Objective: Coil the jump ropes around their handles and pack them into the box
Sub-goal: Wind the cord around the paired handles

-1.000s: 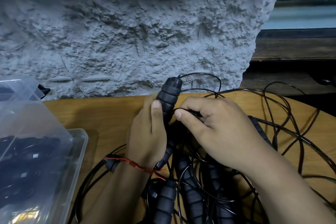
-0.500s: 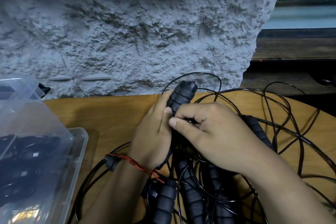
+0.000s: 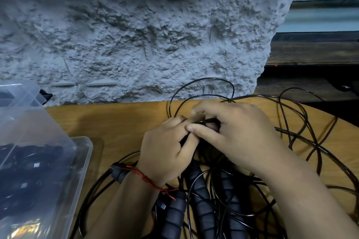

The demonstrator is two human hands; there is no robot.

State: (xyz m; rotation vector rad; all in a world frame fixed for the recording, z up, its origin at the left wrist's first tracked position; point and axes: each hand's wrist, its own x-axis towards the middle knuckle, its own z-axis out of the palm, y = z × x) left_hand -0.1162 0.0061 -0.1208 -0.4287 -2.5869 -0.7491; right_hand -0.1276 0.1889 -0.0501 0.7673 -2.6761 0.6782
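Our two hands meet toward the far edge of the table [image 3: 116, 120], backs up, fingers touching each other. Our left hand [image 3: 167, 149] curls its fingers round a black handle [image 3: 210, 122], most of which is hidden in the grip. Our right hand [image 3: 239, 134] arches over the same handle, thumb and forefinger closed about its upper end. Both forearms reach in from the near side, the right one slanting in from further right.

Rope cords [image 3: 210, 78] were glossy black; handles [image 3: 202, 205] were matte charcoal, banded with ribs. Table [image 3: 116, 122] was tan with fine wood grain; box [image 3: 82, 161] was clear, colourless plastic. Wall [image 3: 136, 44] was mottled grey; wrist thread [image 3: 139, 173] was red.
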